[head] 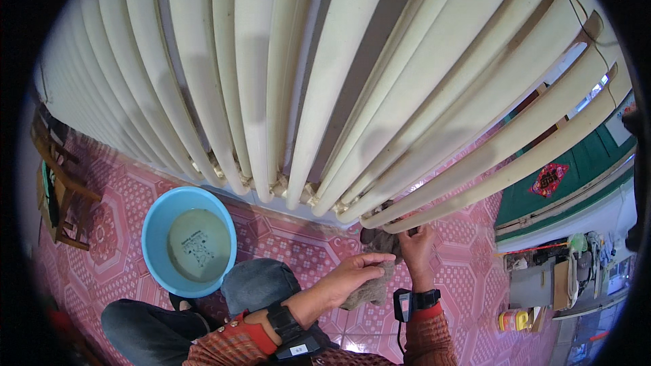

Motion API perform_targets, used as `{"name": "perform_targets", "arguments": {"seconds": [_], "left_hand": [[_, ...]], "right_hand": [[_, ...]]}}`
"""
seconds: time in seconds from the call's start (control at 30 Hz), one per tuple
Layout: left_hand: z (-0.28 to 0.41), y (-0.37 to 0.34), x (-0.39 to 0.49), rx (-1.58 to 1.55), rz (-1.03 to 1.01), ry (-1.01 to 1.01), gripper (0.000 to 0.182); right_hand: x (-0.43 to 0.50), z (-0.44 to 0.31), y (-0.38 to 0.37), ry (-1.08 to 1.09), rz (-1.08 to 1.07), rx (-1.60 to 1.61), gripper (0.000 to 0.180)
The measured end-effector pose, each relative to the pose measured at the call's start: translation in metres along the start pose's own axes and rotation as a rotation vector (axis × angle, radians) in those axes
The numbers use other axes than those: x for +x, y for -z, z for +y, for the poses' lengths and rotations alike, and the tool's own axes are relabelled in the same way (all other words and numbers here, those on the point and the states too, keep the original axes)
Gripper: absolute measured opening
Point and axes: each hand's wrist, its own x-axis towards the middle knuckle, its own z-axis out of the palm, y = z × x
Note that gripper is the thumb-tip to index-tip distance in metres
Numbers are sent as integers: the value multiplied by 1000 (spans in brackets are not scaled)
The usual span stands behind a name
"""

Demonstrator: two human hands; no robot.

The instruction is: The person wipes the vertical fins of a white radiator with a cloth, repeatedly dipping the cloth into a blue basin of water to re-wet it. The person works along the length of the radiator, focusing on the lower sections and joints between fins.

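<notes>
A cream-painted column radiator (335, 76) fills the upper view. My left hand (358, 274) pinches a grey-brown cloth (368, 292), which hangs crumpled below the fingers. At the foot of the radiator's end columns, my right hand (418, 246) grips a darker, wet-looking stretch of cloth (384, 243). Part of that stretch goes in between the columns, where they hide it. Whether both hands hold one single cloth, I cannot tell. Dark straps circle both my wrists.
Cloudy water stands in a light-blue plastic basin (152, 244) left of my knees. Pink patterned tiles (285, 234) cover the floor. A wooden chair (71, 188) is at far left. To the right are a green door (580, 162), a yellow container (513, 320) and a grey box (531, 284).
</notes>
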Motion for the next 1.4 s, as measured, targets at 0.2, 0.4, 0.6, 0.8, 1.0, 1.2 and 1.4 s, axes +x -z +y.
{"name": "perform_targets", "arguments": {"seconds": [0.2,0.4,0.6,0.8,1.0,1.2,1.4], "left_hand": [[0,1,0,-10,-10,16,37],[0,6,-2,-33,-21,40,39],[0,7,-1,-40,-20,6,39],[0,7,-1,-17,-34,20,39],[0,8,-2,-46,-33,3,39],[2,7,-1,-30,-20,15,39],[2,4,-1,-21,1,39,39]], "right_hand": [[-6,-1,1,-9,-6,70,17],[27,-11,-1,29,24,109,19],[18,-17,-1,46,-34,17,25],[2,0,3,-37,-136,229,27],[13,8,2,-97,-187,635,24],[16,1,15,212,-291,152,16],[19,-8,24,215,-433,8,17]]}}
